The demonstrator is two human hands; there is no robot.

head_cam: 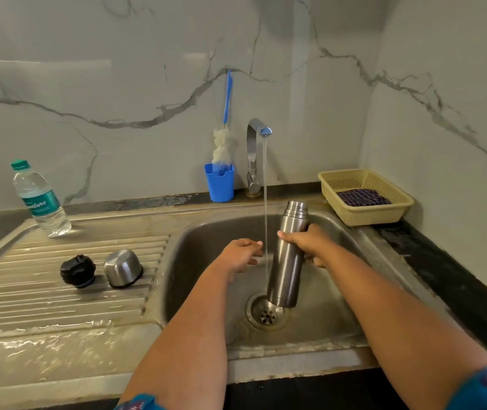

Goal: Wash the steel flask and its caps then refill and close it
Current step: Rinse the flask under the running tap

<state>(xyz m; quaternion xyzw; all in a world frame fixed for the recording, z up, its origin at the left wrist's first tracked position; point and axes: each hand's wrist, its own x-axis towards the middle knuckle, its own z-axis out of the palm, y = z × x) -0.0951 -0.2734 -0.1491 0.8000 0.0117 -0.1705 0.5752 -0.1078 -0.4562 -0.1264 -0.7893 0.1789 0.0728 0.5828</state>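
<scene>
Right hand [304, 242] grips flask [288, 255] over steel sink [200, 232]; left hand [240, 254] loosely curled.

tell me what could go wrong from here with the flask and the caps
1. The right hand alone grips the wet steel flask above the drain; it could slip and knock against the sink.
2. The tap stream falls beside the flask's open mouth, by the left hand, so water may miss the inside.
3. The black inner cap and steel cup cap sit on the wet, ribbed drainboard, where they might slide.
</scene>
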